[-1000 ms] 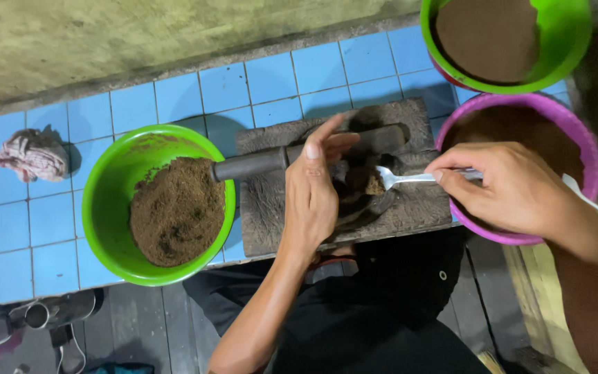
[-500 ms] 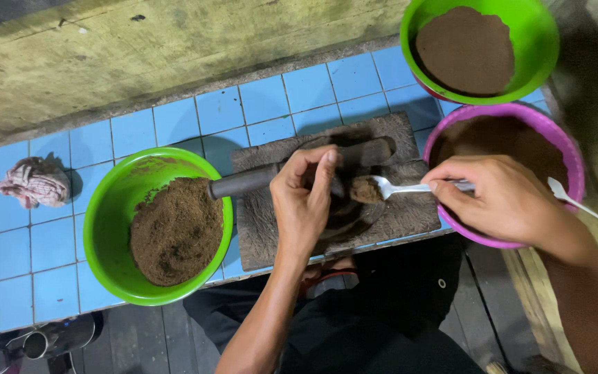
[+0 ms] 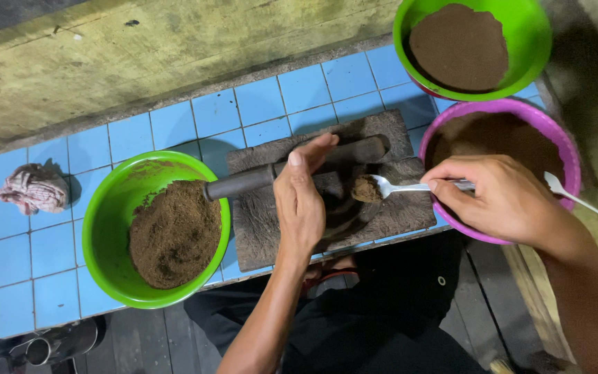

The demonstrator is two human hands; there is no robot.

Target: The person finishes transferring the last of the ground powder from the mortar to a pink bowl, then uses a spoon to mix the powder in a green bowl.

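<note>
1. Nearest the camera, the person's dark-clothed lap fills the bottom of the view, with both forearms reaching up from it toward the tiled ledge.
2. The left hand [image 3: 302, 201] lies palm down on the dark stone slab [image 3: 264, 221], fingers held together and stretched toward the dark cylindrical pestle [image 3: 292, 170], with the fingertips touching its middle; it does not wrap around it.
3. The right hand [image 3: 503, 197] pinches the handle of a metal spoon [image 3: 410, 186] between thumb and curled fingers.
4. The spoon lies almost level, its bowl pointing left and heaped with brown powder, held over the hollow in the middle of the slab just beside the left hand.
5. A white plastic spoon [image 3: 579, 199] sticks out to the right from behind the right hand, over the rim of the purple bowl [image 3: 569, 156], which holds brown powder.
6. Left of the slab and touching its edge stands a green bowl [image 3: 109, 228] with a coarse brown heap; the pestle's end rests over its rim.
7. The slab sits on a ledge of blue tiles [image 3: 57, 249]; a crumpled cloth [image 3: 32, 188] lies at its far left.
8. Farthest, at the top right, a second green bowl [image 3: 531, 41] holds smooth, fine brown powder, overlapping the purple bowl's rim.
</note>
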